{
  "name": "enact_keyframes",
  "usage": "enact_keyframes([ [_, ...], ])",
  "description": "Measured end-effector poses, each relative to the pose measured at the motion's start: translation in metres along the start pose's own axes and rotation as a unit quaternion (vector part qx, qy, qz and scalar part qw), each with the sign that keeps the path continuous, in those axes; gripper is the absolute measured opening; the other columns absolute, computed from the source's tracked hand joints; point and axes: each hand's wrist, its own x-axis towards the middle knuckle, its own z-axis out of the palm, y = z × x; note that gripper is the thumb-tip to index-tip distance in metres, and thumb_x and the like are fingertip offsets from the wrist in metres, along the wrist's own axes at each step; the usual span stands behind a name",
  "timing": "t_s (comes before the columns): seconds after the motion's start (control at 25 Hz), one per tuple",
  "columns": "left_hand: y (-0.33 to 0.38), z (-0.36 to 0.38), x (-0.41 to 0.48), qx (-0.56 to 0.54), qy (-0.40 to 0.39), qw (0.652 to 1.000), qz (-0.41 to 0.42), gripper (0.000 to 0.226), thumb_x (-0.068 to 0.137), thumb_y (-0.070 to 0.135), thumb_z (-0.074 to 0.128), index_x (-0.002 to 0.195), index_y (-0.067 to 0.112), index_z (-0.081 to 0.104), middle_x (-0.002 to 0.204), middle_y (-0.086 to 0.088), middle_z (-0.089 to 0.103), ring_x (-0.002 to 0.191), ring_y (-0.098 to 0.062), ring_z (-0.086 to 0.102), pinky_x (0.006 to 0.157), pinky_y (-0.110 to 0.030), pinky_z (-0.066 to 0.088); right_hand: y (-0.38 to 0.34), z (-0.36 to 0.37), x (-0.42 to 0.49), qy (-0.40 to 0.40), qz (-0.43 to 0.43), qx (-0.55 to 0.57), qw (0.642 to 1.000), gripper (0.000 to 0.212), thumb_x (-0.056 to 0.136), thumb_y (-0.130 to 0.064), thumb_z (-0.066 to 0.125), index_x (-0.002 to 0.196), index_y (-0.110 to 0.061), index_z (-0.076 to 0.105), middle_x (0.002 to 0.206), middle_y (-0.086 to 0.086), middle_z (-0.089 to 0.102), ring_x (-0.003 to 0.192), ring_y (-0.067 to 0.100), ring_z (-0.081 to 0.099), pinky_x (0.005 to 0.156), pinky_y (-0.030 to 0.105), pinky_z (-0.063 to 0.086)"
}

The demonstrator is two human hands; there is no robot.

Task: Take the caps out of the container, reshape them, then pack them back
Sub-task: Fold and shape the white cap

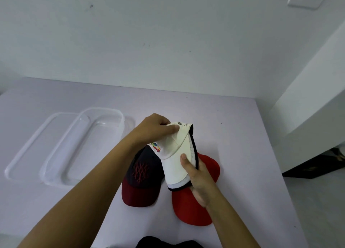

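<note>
Fixing up the white cap [175, 154]
My left hand [158, 129] is pinching its crown while my right hand [197, 176] is gripping the brim, lifting it so it's easier to shape

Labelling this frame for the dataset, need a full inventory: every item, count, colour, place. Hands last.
white cap: 1, cream-white with dark trim and a coloured logo, held above the table in both hands
dark cap: 1, navy crown with red stitching, maroon brim, on the table under the white cap
red cap: 1, red, on the table, partly hidden by the right hand
container: 1, clear plastic, empty, table left
lid: 1, clear, flat under the container
table: 1, pale lilac
dark item: 1, black, bottom edge, unclear
left hand: gripping the crown
right hand: gripping the brim
</note>
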Motion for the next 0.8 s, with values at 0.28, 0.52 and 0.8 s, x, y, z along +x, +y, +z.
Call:
enact_keyframes([
  [0.28, 0.001, 0.006, -0.001, 0.115, 0.001, 0.993, -0.004, 0.057, 0.088, 0.054, 0.052, 0.054, 0.011, 0.034, 0.056, -0.002, 0.038, 0.055, -0.016, 0.039, 0.053, -0.028, 0.026, 0.003, 0.001, 0.001, -0.025, 0.019, -0.004, 0.999, 0.035, 0.084, -0.030, 0.062, 0.118, -0.023, 0.061, 0.113, -0.004, 0.071, 0.108, 0.012, 0.065, 0.097, 0.031, 0.049],
  [0.52, 0.000, 0.014, 0.007, 0.217, 0.044, 0.975, -0.002, 0.052, 0.077, 0.066, 0.056, 0.067, 0.015, 0.059, 0.068, 0.001, 0.055, 0.072, -0.020, 0.055, 0.058, -0.027, 0.036, 0.004, 0.004, 0.001, -0.024, 0.038, 0.012, 0.999, 0.032, 0.085, -0.027, 0.062, 0.117, -0.022, 0.061, 0.114, 0.001, 0.070, 0.109, 0.017, 0.064, 0.099, 0.037, 0.048],
  [0.8, 0.005, 0.021, 0.006, 0.251, 0.096, 0.963, -0.004, 0.054, 0.085, 0.056, 0.050, 0.053, 0.013, 0.043, 0.055, -0.001, 0.044, 0.061, -0.024, 0.048, 0.054, -0.026, 0.033, 0.005, 0.005, -0.001, -0.034, 0.069, 0.029, 0.997, 0.033, 0.088, -0.027, 0.060, 0.120, -0.021, 0.060, 0.115, 0.001, 0.070, 0.109, 0.017, 0.065, 0.097, 0.035, 0.049],
])
